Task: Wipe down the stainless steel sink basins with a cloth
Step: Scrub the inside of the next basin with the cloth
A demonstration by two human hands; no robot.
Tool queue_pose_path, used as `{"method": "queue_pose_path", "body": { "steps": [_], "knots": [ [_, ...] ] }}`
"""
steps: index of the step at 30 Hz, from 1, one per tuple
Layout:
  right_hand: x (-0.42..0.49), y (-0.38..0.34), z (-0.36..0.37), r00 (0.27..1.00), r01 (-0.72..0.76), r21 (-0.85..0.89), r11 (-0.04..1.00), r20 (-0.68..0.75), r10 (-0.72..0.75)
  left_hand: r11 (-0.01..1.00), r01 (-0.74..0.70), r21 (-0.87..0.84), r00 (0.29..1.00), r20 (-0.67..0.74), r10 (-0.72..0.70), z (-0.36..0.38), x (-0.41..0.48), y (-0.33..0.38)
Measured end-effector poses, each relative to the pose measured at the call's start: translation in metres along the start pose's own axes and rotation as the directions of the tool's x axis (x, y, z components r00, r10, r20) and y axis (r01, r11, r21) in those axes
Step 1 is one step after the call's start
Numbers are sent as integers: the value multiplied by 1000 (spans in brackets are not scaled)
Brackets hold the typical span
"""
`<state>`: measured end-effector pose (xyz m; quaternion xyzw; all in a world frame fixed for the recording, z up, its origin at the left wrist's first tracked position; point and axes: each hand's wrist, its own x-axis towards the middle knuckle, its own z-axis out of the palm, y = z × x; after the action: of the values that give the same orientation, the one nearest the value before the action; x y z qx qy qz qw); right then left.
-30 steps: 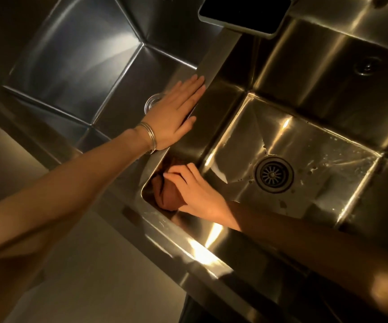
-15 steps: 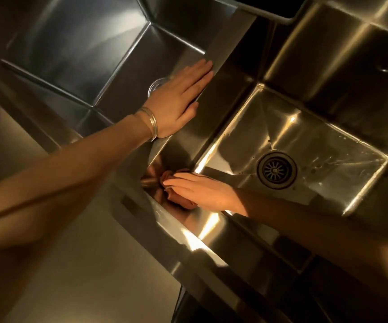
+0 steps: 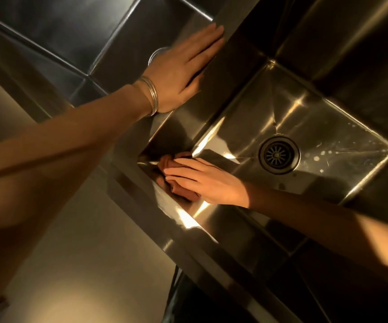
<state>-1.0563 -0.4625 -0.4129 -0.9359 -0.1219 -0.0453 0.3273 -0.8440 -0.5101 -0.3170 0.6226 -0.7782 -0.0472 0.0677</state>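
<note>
A dim, warmly lit double stainless steel sink filled the view, its right basin (image 3: 316,127) showing a round drain (image 3: 278,155) and pale water spots on the floor nearby. The right hand (image 3: 208,180) lay flat, fingers extended, pressing a reddish-brown cloth (image 3: 179,190) into the basin's near-left corner. Over the preceding second the hand had turned from the divider-side wall to the front wall, so the corner was evidently being worked and most of the floor remained unwiped. The left hand (image 3: 179,73), open and flat with bangles (image 3: 150,94) at the wrist, stayed braced on the divider (image 3: 229,24), holding nothing.
</note>
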Motion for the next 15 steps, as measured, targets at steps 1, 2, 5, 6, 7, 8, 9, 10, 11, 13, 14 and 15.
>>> {"method": "queue_pose_path", "body": {
  "steps": [1,2,5,6,7,8,9,10,11,13,14,15],
  "knots": [
    [7,2,6,998,-61,18,998,35,60,1000,-1,0,1000,-2,1,1,0,-1],
    [13,7,9,986,-131,16,991,103,129,1000,1,5,1000,-6,-1,1,-1,-1],
    [18,16,17,930,-235,-112,965,263,257,1000,6,21,1000,-13,-6,0,0,-1],
    [16,15,17,928,-247,-101,964,263,266,1000,9,18,1000,-8,-9,-1,0,0],
    [14,13,15,948,-227,-59,972,216,235,1000,16,18,1000,1,-16,-1,-1,0],
    [13,8,10,972,-182,-10,983,147,181,999,24,20,1000,9,-25,-1,-1,0],
    [13,3,3,992,-115,29,993,51,114,999,28,23,999,14,-29,-2,-1,0],
    [15,-2,-5,998,-44,43,998,-49,46,999,27,22,1000,13,-27,-2,0,1],
    [19,-7,-11,991,13,54,998,-137,-6,1000,21,18,1000,12,-22,-3,0,2],
    [26,-21,-21,977,27,53,998,-215,-15,1000,18,18,1000,12,-18,-4,0,2],
    [25,-26,-21,978,1,53,999,-207,10,1000,23,21,1000,11,-24,-3,-1,2],
    [21,-27,-19,983,-29,37,999,-179,35,999,28,20,1000,14,-28,-3,-1,1]
  ]
}}
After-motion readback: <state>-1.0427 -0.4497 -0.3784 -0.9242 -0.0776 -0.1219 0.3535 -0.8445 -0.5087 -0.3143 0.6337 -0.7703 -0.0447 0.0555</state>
